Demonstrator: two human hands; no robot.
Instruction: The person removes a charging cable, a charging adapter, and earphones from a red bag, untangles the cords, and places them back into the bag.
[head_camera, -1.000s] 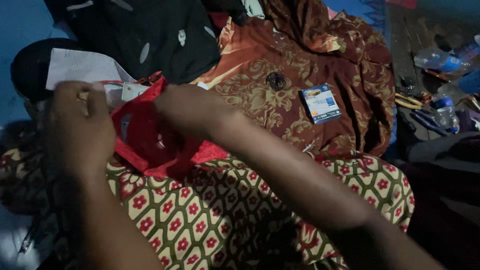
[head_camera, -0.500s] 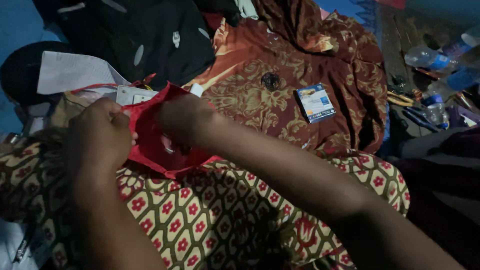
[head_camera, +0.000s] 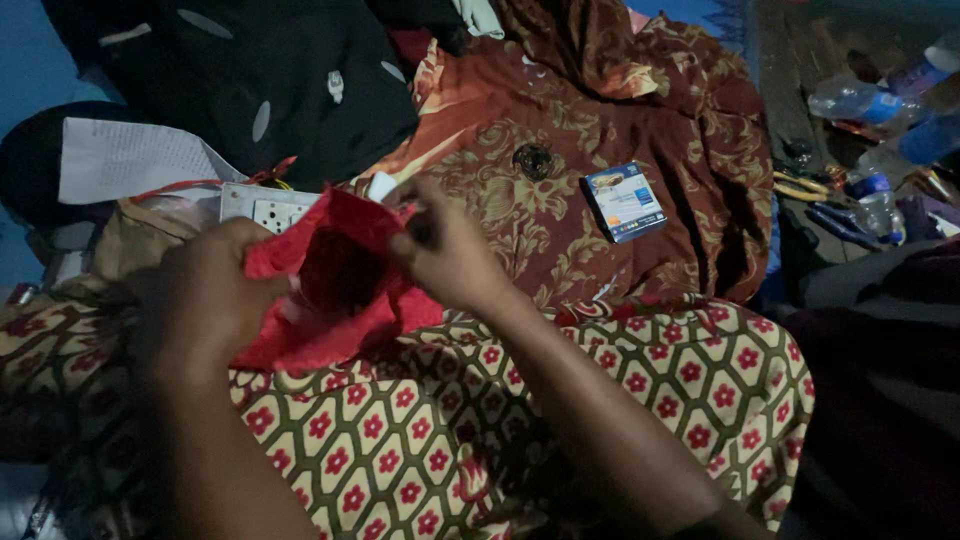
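Over patterned cloth (head_camera: 560, 420), left hand (head_camera: 205, 300) and right hand (head_camera: 445, 255) each grip the red fabric (head_camera: 335, 285), wrists bent.

Single head view, looking down, close.

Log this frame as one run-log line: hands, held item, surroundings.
left hand: gripping red cloth | right hand: pinching its top edge | under: patterned fabric | nearby: small blue card, white socket strip
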